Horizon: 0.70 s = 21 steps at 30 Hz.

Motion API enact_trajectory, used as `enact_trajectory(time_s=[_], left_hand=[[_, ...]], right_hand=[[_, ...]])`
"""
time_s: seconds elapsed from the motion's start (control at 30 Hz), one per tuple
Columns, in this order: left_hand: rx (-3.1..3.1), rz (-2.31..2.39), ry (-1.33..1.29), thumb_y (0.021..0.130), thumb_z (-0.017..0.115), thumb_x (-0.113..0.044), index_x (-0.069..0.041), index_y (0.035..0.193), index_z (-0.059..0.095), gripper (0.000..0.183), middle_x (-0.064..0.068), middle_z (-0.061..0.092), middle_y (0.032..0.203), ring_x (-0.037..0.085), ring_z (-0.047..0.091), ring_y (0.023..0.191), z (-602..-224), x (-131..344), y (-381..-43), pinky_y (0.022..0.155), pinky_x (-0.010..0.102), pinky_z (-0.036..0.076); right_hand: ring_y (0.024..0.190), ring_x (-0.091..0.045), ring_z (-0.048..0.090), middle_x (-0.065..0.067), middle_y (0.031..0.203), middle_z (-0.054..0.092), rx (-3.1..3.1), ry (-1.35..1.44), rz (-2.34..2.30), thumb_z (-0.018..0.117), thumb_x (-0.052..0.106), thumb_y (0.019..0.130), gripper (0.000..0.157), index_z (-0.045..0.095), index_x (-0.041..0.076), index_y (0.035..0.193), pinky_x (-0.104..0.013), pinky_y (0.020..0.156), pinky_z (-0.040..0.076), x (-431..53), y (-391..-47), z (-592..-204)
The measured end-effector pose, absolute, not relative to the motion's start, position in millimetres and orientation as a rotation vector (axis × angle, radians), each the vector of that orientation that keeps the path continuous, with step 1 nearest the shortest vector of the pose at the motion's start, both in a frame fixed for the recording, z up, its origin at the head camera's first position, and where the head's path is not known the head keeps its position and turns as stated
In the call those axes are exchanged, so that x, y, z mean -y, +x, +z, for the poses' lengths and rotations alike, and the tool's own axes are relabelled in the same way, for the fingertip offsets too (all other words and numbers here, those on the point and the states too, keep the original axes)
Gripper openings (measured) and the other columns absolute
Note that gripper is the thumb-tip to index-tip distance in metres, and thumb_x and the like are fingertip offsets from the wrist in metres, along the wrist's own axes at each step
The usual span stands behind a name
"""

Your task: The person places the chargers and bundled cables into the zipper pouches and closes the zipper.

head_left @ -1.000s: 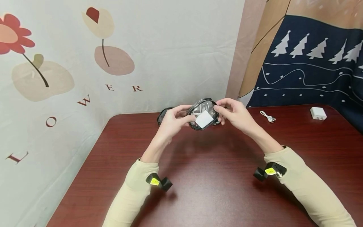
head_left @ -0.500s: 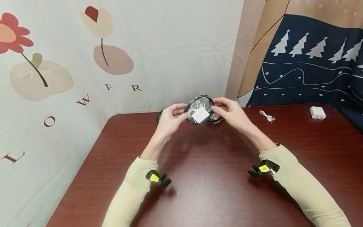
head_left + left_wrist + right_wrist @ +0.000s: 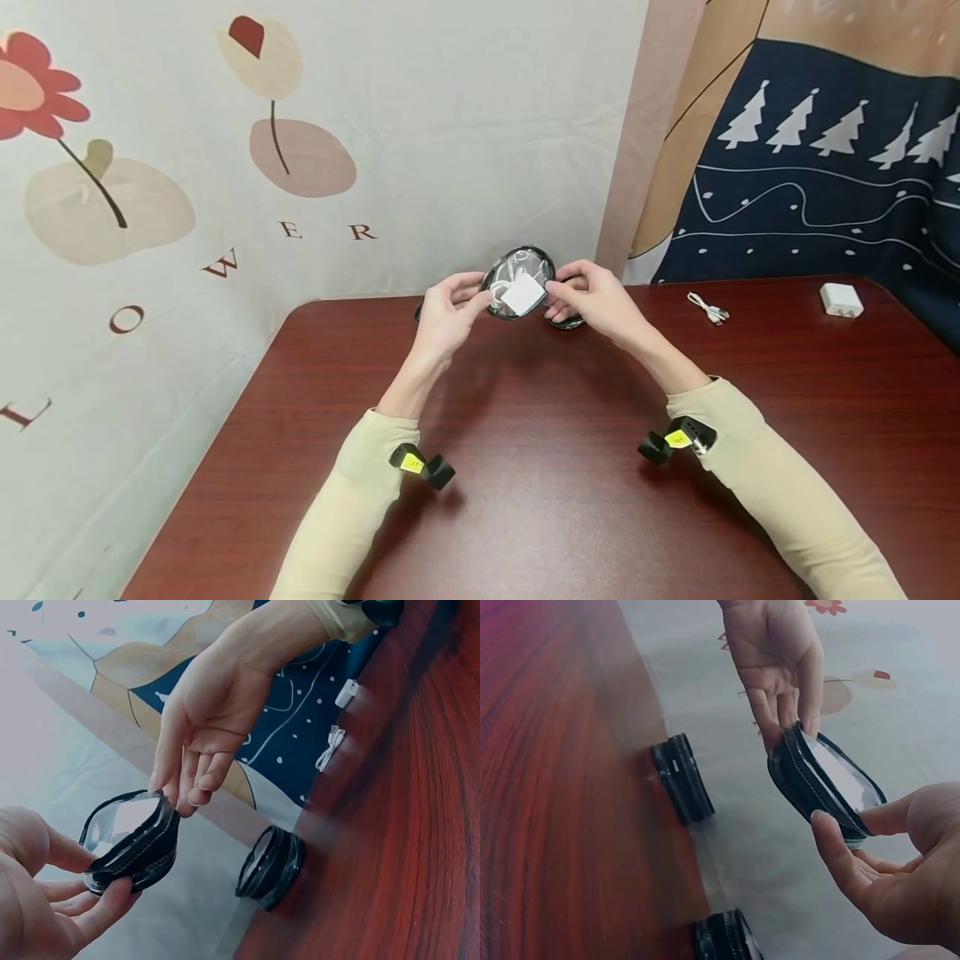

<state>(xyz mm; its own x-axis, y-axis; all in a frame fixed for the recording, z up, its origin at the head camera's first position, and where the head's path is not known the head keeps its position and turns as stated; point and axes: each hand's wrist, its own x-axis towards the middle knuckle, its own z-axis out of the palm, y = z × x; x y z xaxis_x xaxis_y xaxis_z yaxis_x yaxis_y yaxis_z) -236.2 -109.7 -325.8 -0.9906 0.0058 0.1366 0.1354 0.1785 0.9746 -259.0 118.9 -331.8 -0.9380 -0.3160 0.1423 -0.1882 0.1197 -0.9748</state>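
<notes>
1. Clear-faced pouch [image 3: 516, 277], black rim: in the air near far edge of table [image 3: 540, 433], between 2 hands.
2. Clear face points back toward head camera; long axis roughly hand to hand, right end higher in head view. White block [image 3: 522, 295] shows through.
3. Left hand [image 3: 442, 318] pinches 1 end, right hand [image 3: 597, 302] the other; both sets of fingers narrow.
4. 2 similar pouches [image 3: 682, 780] at far edge; white cable [image 3: 707, 308], white cube [image 3: 842, 300] to the right.
</notes>
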Motion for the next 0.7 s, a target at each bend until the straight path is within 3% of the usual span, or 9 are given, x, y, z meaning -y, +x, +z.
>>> enact_trajectory(time_s=[0.07, 0.27, 0.37, 0.5, 0.7], left_hand=[[2.325, -1.956, -0.117, 0.094, 0.067, -0.005, 0.001, 0.129, 0.064, 0.035, 0.023, 0.068, 0.118, 0.033, 0.067, 0.108, -327.2, 110.6, -237.7, 0.096, 0.048, 0.05], [2.312, -1.976, -0.038, 0.093, 0.069, -0.004, 0.002, 0.124, 0.059, 0.033, 0.021, 0.069, 0.112, 0.027, 0.069, 0.098, -334.3, 113.3, -243.1, 0.078, 0.028, 0.052], [2.333, -1.942, -0.029, 0.093, 0.069, -0.003, 0.002, 0.118, 0.059, 0.027, 0.019, 0.071, 0.101, 0.028, 0.069, 0.091, -340.0, 114.8, -246.9, 0.072, 0.025, 0.049], [2.371, -1.878, -0.031, 0.093, 0.068, -0.004, 0.003, 0.113, 0.064, 0.022, 0.014, 0.071, 0.089, 0.023, 0.068, 0.082, -346.2, 116.9, -251.5, 0.074, 0.03, 0.051], [2.258, -2.006, -0.074, 0.093, 0.068, 0.001, 0.01, 0.115, 0.063, 0.024, 0.018, 0.065, 0.098, 0.012, 0.068, 0.074, -350.2, 116.4, -254.7, 0.086, 0.046, 0.057]], right_hand=[[0.069, -0.019, 0.072, -0.034, 0.097, 0.067, -2.222, -0.511, -1.992, 0.059, 0.004, 0.101, 0.032, 0.043, -0.014, 0.122, -0.037, 0.074, 0.06, -115.3, -260.3, -335.1], [0.066, -0.019, 0.072, -0.031, 0.089, 0.07, -2.168, -0.474, -2.044, 0.057, 0.0, 0.1, 0.025, 0.043, -0.011, 0.117, -0.036, 0.07, 0.06, -106.9, -265.8, -344.4], [0.063, -0.016, 0.071, -0.035, 0.091, 0.068, -2.154, -0.439, -2.049, 0.057, -0.002, 0.1, 0.023, 0.043, -0.011, 0.116, -0.037, 0.07, 0.06, -102.5, -268.5, -347.2], [0.064, -0.016, 0.071, -0.036, 0.092, 0.067, -2.178, -0.406, -2.042, 0.057, -0.002, 0.1, 0.026, 0.044, -0.013, 0.119, -0.037, 0.07, 0.06, -97.8, -273.0, -350.2], [0.069, -0.022, 0.072, -0.023, 0.087, 0.069, -2.217, -0.357, -2.028, 0.058, -0.001, 0.1, 0.031, 0.045, -0.014, 0.124, -0.043, 0.076, 0.059, -93.1, -280.3, -355.0]])
